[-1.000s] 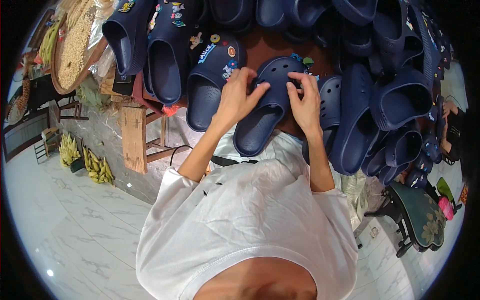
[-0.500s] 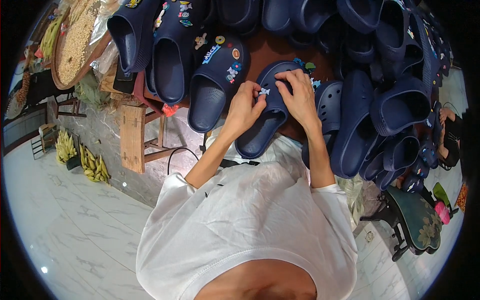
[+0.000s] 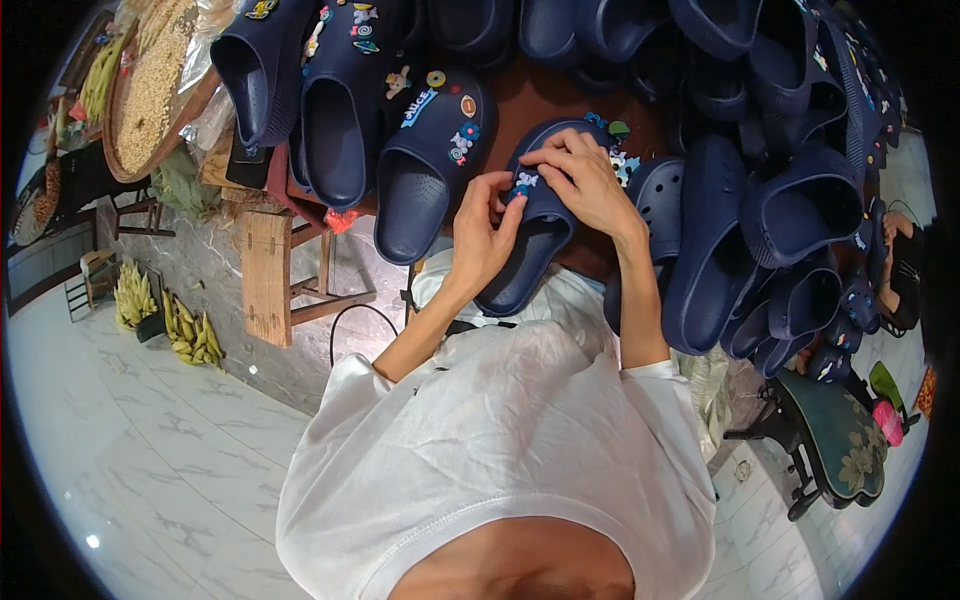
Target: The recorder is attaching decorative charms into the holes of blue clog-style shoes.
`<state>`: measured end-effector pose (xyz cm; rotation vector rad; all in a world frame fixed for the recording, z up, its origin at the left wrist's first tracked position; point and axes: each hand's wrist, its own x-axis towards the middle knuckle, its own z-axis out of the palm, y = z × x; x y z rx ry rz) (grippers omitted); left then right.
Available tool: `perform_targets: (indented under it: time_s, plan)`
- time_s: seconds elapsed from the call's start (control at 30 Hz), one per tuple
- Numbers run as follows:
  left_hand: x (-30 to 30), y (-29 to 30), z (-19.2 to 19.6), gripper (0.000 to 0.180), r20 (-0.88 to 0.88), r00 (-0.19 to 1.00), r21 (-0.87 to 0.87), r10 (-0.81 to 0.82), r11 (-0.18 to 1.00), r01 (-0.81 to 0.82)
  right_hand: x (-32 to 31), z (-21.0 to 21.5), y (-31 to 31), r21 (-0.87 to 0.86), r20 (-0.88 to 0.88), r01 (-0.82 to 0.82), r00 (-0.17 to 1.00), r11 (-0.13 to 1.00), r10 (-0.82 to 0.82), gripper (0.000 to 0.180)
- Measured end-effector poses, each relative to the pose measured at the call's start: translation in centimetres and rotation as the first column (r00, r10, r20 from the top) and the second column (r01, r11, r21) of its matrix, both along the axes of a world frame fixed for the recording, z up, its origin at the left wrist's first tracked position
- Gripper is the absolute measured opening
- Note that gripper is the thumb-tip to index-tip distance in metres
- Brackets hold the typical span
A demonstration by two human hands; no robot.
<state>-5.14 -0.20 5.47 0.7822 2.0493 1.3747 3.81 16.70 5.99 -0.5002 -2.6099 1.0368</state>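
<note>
A dark blue clog (image 3: 520, 275) lies at the table's front edge before me, its open heel towards me. On its upper sits a small white shoe charm (image 3: 526, 180). Curled at the clog's left side, my left hand (image 3: 484, 235) has its thumb just below the charm; its fingertips are partly hidden. My right hand (image 3: 592, 190) lies over the top of the clog from the right, fingers bent and tips close to the charm. More colourful charms (image 3: 619, 130) show beyond the right hand. To the left rests another clog (image 3: 411, 215) with several charms on it.
Several more dark blue clogs (image 3: 705, 260) are heaped on the right and along the back of the brown table (image 3: 540, 92). At left are a wooden stool (image 3: 267, 280), a round tray of pale kernels (image 3: 150, 90) and bananas (image 3: 190, 330). A green-seated chair (image 3: 830, 430) and another person's hand (image 3: 889, 228) are at right.
My right hand has shifted slightly left, its fingers now reaching across above the charm. My left thumb has come off the charm and sits a little lower. The clog stays nearly in place.
</note>
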Motion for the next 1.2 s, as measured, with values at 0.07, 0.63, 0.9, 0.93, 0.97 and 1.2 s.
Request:
perform_targets:
  time_s: [0.07,0.63,0.9,0.93,0.97,1.2]
  plan:
    - [0.1,-0.5,-0.9,0.04,-0.086,0.996,0.063,0.019,0.998,-0.013,-0.1,0.5,0.3,-0.057,0.123,-0.079,0.989,0.995,0.085,0.027]
    - [-1.0,-0.8,-2.3,0.048,-0.305,0.951,0.147,-0.037,0.985,0.086,-1.0,-0.2,0.1,-0.065,0.134,-0.196,0.97,0.978,0.203,0.028]
    - [-1.8,-0.6,-1.9,0.043,-0.323,0.946,0.138,0.025,0.99,0.021,-1.9,-0.6,0.0,-0.025,0.047,-0.25,0.967,0.968,0.251,0.025]
    - [-1.8,-0.6,-2.0,0.043,-0.306,0.951,0.13,0.038,0.991,0.002,-2.0,-0.5,0.1,-0.049,0.046,-0.265,0.963,0.963,0.267,0.022]
    - [-1.7,-0.6,-2.0,0.043,-0.308,0.95,0.127,0.042,0.992,-0.002,-2.1,-0.5,0.1,-0.052,0.042,-0.269,0.961,0.962,0.272,0.022]
    - [-1.0,-0.7,-2.3,0.047,-0.277,0.96,0.14,0.038,0.99,0.001,-2.0,-0.6,0.3,-0.049,-0.014,-0.272,0.962,0.961,0.271,0.01]
